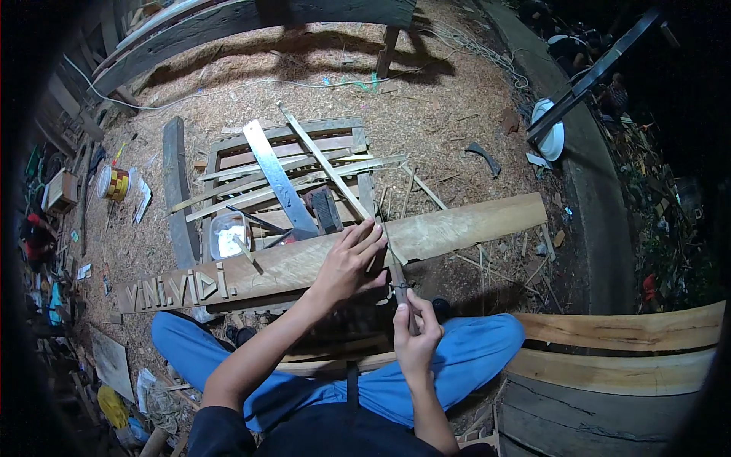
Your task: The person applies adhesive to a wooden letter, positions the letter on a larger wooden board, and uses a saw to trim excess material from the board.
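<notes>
A long pale wooden board (464, 223) lies crosswise in front of me, with raised letters made of thin wood pieces (183, 288) on its left part. My left hand (350, 259) is over the board's middle, fingers closed at the near end of a thin wooden strip (324, 161) that slants away to the far left. My right hand (417, 331) grips the brown handle of a narrow hand tool (399, 283), pointing away from me across the board's near edge beside the left fingers. The tool's working end is partly hidden, so its kind is unclear.
Beyond the board, a slatted wooden pallet (354, 124) carries loose strips, a metal straightedge (278, 175), a dark block (326, 211) and a plastic tub (228, 234) of white stuff. A curved dark piece (484, 158) lies on the shavings. Planks (624, 371) sit at my right.
</notes>
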Motion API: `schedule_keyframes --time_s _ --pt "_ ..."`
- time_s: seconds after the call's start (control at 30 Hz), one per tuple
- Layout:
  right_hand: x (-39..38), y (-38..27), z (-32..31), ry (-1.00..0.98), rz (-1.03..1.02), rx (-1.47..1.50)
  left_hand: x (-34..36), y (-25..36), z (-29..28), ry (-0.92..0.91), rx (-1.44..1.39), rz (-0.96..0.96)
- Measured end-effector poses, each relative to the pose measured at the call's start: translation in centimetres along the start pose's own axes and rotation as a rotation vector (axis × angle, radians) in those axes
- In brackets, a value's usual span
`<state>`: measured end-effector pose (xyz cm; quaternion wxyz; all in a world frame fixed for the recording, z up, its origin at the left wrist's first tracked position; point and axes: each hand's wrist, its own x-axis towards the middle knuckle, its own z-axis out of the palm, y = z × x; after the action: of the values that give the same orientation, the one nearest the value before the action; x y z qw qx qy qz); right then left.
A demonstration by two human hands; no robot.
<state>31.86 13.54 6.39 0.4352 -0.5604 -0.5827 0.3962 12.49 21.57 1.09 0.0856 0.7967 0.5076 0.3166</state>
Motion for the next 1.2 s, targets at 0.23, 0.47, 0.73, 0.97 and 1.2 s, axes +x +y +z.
schedule_keyframes --time_s 0.23,0.47,0.73,0.97,1.2 --pt "-1.3 0.9 -0.7 0.032 0.005 -0.001 0.1 0.3 0.1 0.002 0.019 -0.011" --pt "-2.5 1.3 -2.7 0.067 0.096 0.094 0.1 0.0 0.0 0.009 -0.019 -0.026" --pt "-2.0 1.8 -2.5 0.084 0.112 0.123 -0.1 0.3 -0.2 0.007 -0.013 -0.022" --pt "-0.3 2.0 -0.2 0.064 0.02 0.098 0.1 0.4 -0.1 0.032 -0.025 -0.028" --pt "-2.0 2.0 -0.2 0.121 -0.103 0.055 0.1 0.3 -0.1 -0.032 0.017 -0.024"
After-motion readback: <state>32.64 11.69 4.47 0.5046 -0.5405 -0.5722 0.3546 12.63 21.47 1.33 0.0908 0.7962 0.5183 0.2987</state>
